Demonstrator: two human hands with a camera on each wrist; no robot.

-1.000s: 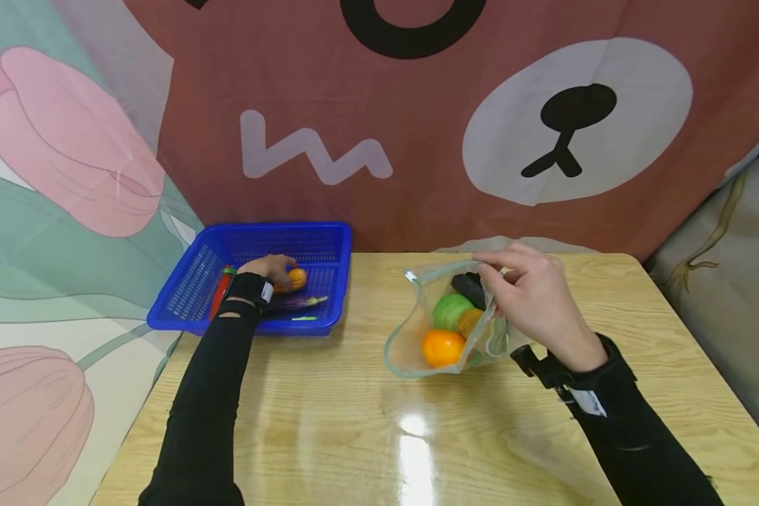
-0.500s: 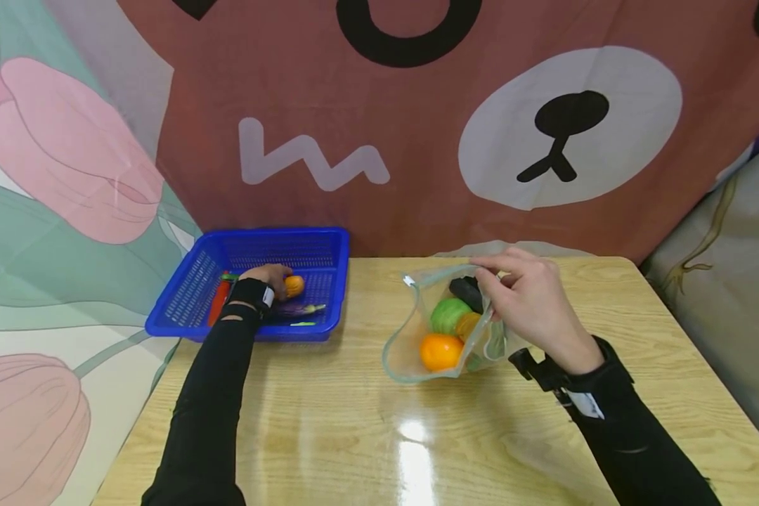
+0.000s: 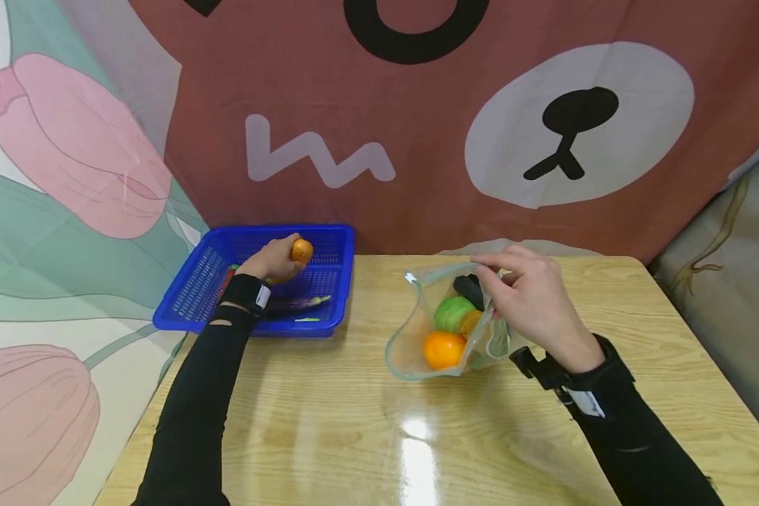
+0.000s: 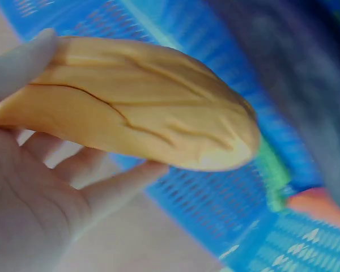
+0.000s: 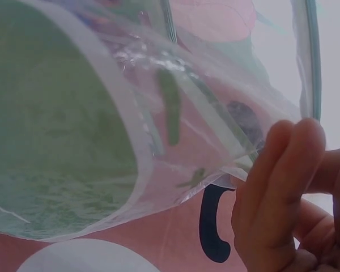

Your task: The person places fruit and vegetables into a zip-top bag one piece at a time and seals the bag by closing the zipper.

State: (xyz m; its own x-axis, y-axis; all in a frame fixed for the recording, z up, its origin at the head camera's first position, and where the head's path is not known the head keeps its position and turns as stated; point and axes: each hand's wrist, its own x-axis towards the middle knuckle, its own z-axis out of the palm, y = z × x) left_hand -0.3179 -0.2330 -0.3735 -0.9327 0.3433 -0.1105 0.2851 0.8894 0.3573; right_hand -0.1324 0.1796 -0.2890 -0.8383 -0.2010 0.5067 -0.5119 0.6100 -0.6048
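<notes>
My left hand (image 3: 275, 261) grips a long orange-tan creased piece of food (image 4: 147, 107) with a rounded end, kind uncertain. It is held above the blue plastic basket (image 3: 341, 281), thumb on one side and fingers on the other. My right hand (image 3: 536, 294) pinches the upper edge of a see-through bag (image 3: 407, 337) with pale green trim, so its mouth gapes to the left. Inside the bag lie an orange (image 3: 444, 350), a round green item (image 3: 453, 313), a brownish-orange item (image 3: 469, 322) and a dark item (image 3: 469, 289), partly hidden by the bag's side.
A purple eggplant (image 3: 300, 303) lies in the basket, and a red item with a green end (image 3: 228, 281) is largely behind the left wrist. The wooden table (image 3: 329, 422) ends at a cloth backdrop (image 3: 411, 176) printed with a bear.
My left hand has lifted the orange-tan food up from the basket floor, away from the eggplant. My right hand and the bag stay in place.
</notes>
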